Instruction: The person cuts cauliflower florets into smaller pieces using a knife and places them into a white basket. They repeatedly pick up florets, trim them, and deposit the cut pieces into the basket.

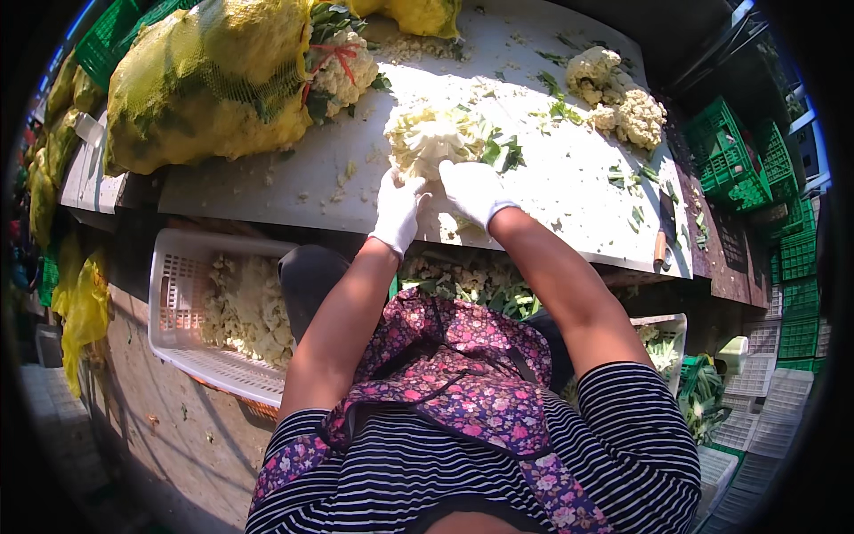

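A trimmed cauliflower head lies stem side up on the sunlit white tabletop, with some green leaf at its right. My left hand, in a white glove, grips its near lower edge, thumb and fingers bent around florets. From the right, my white-gloved right hand has its fingers closed at the cauliflower's near side. Its palm side is hidden, and so is anything inside it. Small florets and crumbs are scattered around both hands.
A yellow mesh sack of cauliflower fills the table's left. More cauliflower heads sit at back right. A wooden-handled knife lies by the right edge. Below, left, a white plastic basket holds florets. Green crates stand right.
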{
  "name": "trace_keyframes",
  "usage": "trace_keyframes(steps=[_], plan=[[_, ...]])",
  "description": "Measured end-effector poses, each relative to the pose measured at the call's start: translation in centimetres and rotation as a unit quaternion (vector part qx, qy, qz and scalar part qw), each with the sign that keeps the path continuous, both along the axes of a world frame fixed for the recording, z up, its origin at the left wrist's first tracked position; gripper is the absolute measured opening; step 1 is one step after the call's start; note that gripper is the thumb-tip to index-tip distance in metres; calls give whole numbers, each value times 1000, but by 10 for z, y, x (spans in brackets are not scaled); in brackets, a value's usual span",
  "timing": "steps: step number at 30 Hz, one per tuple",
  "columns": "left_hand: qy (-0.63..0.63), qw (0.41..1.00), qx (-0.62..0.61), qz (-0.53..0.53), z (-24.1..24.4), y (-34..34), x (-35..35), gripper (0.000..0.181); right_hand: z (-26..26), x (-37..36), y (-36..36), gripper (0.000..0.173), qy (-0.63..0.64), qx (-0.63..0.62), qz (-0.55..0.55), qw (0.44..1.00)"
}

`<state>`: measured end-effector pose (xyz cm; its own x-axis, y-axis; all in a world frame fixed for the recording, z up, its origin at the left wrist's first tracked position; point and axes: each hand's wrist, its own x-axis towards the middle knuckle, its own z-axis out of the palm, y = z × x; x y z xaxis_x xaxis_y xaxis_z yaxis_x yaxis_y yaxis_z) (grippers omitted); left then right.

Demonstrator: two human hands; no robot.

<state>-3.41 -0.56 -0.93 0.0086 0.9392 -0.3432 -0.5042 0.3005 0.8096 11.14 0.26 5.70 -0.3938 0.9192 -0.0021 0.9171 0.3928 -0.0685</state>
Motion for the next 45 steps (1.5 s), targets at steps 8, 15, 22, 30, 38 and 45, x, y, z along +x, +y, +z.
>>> trace_keyframes(steps=[8,15,22,30,38,45], plan=[[-49,999,-6,-12,23,-16,-18,38,42,21,-10,28,274,-400,-77,871],[-96,995,-8,36,62,-58,-63,34,83,9,-40,33,272,-354,-56,893],[337,928,102,119,139,-143,-169,66,30,74,-27,31,478,-310,-271,776],[431,888,119,-109,155,-82,-101,57,38,41,-20,20,506,-411,-294,699],[653,685,274,-170,65,24,-12,75,25,31,-9,12,396,-399,-266,783],[608,738,224,-188,78,29,-16,75,5,31,-28,9,648,-396,-285,585]])
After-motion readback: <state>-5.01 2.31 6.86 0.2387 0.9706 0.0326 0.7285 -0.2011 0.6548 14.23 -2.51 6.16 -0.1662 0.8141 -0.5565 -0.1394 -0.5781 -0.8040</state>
